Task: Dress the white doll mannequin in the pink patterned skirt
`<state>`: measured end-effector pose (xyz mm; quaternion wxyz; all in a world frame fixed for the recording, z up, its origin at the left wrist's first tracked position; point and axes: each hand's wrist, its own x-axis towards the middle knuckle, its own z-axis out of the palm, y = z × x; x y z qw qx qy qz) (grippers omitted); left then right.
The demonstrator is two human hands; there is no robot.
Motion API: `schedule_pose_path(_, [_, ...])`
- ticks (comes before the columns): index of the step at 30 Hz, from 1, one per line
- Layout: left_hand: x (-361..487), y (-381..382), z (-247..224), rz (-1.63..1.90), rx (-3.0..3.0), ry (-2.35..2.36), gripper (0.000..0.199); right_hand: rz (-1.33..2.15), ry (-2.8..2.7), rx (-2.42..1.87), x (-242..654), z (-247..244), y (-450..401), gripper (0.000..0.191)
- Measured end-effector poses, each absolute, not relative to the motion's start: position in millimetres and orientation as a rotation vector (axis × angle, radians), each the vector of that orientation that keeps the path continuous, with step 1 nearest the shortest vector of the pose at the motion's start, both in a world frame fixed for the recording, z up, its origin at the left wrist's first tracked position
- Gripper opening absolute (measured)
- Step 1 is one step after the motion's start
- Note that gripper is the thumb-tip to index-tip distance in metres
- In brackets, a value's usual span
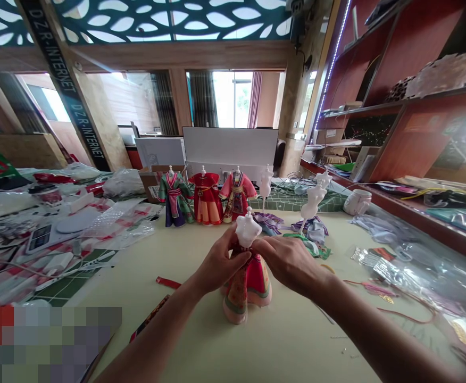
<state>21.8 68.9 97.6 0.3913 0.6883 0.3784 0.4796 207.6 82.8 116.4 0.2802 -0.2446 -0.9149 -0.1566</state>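
Note:
A small white mannequin point(248, 230) stands upright on the table in front of me, wearing a long red and patterned skirt point(257, 279). From the left, my left hand point(225, 263) wraps round the waist, its thumb pressed on the top of the skirt. My right hand point(286, 259) is at the other side of the waist, fingers bent in and closed against the skirt's upper edge. The fingertips of both hands are partly hidden, and the mannequin's chest and neck are bare above them.
Three dressed mannequins, in green point(173, 196), red point(205, 197) and pink point(238, 192), stand behind. Two bare ones point(265, 183) point(315, 198) are at the back right near folded purple cloth point(271, 222). Plastic bags point(408, 271) lie right; a scale point(43, 235) sits left; a red strip point(168, 282) lies nearer.

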Motion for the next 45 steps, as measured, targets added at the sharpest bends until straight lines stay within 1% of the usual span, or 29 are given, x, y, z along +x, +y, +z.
schedule_pose_path(6, [21.6, 68.1, 96.8, 1.212, 1.753, 0.974, 0.045, -0.351, -2.470, -0.643, 211.3, 120.0, 80.9, 0.016])
schedule_pose_path(13, [22.4, 68.4, 96.8, 1.202, 1.746, 0.947, 0.044, -0.442, -2.477, -0.639, 209.4, 118.5, 82.9, 0.017])
schedule_pose_path(22, [22.7, 68.8, 97.6, 1.208, 1.747, 0.924, 0.041, -0.555, -2.312, -0.563, 203.9, 113.4, 83.1, 0.015])
schedule_pose_path(30, [22.2, 69.6, 95.6, 1.205, 1.756, 0.935, 0.041, -0.586, -2.273, -0.542, 203.0, 111.6, 84.5, 0.015])
schedule_pose_path(40, [22.2, 70.3, 95.6, 1.205, 1.740, 0.945, 0.048, -0.580, -2.315, -0.535, 207.1, 114.4, 82.5, 0.013])
schedule_pose_path(45, [22.5, 69.6, 96.0, 1.217, 1.735, 0.954, 0.045, -0.559, -2.315, -0.502, 209.6, 118.0, 82.3, 0.011])
